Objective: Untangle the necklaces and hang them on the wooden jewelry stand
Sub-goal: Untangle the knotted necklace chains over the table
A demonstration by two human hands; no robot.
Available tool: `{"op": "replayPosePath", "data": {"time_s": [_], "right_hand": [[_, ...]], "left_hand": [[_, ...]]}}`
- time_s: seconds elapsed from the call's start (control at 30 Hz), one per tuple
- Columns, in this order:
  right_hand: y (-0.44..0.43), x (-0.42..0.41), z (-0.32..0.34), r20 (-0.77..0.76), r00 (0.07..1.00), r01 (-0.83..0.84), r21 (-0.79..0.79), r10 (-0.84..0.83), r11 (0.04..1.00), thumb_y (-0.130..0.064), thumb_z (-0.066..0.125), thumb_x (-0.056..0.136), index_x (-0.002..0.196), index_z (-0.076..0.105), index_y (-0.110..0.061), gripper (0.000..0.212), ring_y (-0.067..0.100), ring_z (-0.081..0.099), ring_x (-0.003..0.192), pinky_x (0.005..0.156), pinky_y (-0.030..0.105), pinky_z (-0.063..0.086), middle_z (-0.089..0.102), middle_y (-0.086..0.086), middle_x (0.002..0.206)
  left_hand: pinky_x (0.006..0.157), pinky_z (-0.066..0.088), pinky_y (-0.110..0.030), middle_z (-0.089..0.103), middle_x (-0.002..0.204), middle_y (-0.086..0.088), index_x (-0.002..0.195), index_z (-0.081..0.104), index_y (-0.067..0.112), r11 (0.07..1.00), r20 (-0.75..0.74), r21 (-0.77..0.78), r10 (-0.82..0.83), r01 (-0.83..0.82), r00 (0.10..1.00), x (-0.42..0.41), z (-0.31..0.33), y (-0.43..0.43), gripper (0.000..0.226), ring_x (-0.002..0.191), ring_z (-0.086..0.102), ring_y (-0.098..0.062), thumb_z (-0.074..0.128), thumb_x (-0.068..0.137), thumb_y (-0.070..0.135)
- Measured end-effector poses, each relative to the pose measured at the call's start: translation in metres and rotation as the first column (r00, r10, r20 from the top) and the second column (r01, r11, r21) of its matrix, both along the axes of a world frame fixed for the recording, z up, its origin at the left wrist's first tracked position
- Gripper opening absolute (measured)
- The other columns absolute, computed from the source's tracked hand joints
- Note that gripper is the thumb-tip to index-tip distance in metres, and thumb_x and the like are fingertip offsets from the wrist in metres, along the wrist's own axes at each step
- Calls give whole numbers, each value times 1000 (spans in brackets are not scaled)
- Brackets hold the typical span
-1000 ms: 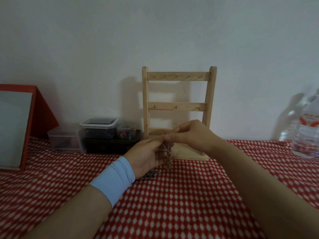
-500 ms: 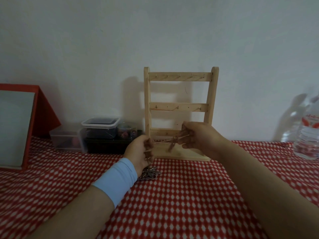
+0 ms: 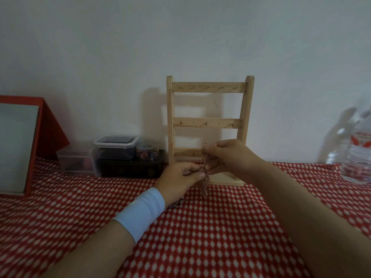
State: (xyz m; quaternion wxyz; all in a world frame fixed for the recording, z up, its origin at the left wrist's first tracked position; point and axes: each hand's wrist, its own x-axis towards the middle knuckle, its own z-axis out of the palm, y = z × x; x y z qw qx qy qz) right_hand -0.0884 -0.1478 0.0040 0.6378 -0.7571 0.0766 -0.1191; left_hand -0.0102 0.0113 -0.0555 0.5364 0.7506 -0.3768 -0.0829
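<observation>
The wooden jewelry stand [image 3: 208, 123] stands upright against the wall, three rails with small hooks, all bare. Just in front of its base both hands hold a tangled necklace chain [image 3: 203, 183] that dangles above the cloth. My left hand [image 3: 178, 181], with a pale blue wristband, pinches the chain lower down. My right hand [image 3: 226, 157] pinches it a little higher, fingers curled. A second clump of chain [image 3: 176, 204] lies on the cloth, partly hidden under my left wrist.
A red-and-white patterned tablecloth [image 3: 200, 237] covers the table. Clear plastic containers [image 3: 114, 151] sit left of the stand by the wall. A red-framed board [image 3: 22, 145] leans at far left. A water bottle [image 3: 357, 155] stands at the right edge.
Half a second ago the hands were apart, stretching the chain sideways. They have come back together, and the chain now hangs down between them.
</observation>
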Motion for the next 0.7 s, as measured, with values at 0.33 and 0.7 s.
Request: {"op": "replayPosePath", "data": {"time_s": [0.33, 0.7], "right_hand": [[-1, -3, 6, -186, 980, -9, -379, -66, 926, -29, 72, 93, 99, 75, -6, 24, 19, 74, 66, 60, 32, 63, 79, 7, 84], [4, 5, -8, -14, 998, 45, -586, -65, 809, -20, 79, 85, 86, 75, -18, 5, 13, 73, 69, 61, 26, 62, 76, 0, 82]], "left_hand": [[77, 58, -28, 77, 81, 6, 84, 77, 26, 969, -54, -202, 135, -143, 989, 2, -2, 0, 12, 78, 73, -11, 68, 89, 20], [86, 58, -40, 75, 87, 8, 84, 75, 34, 982, 26, -163, 100, -94, 995, 4, -3, 4, 24, 88, 71, -11, 60, 94, 18]]}}
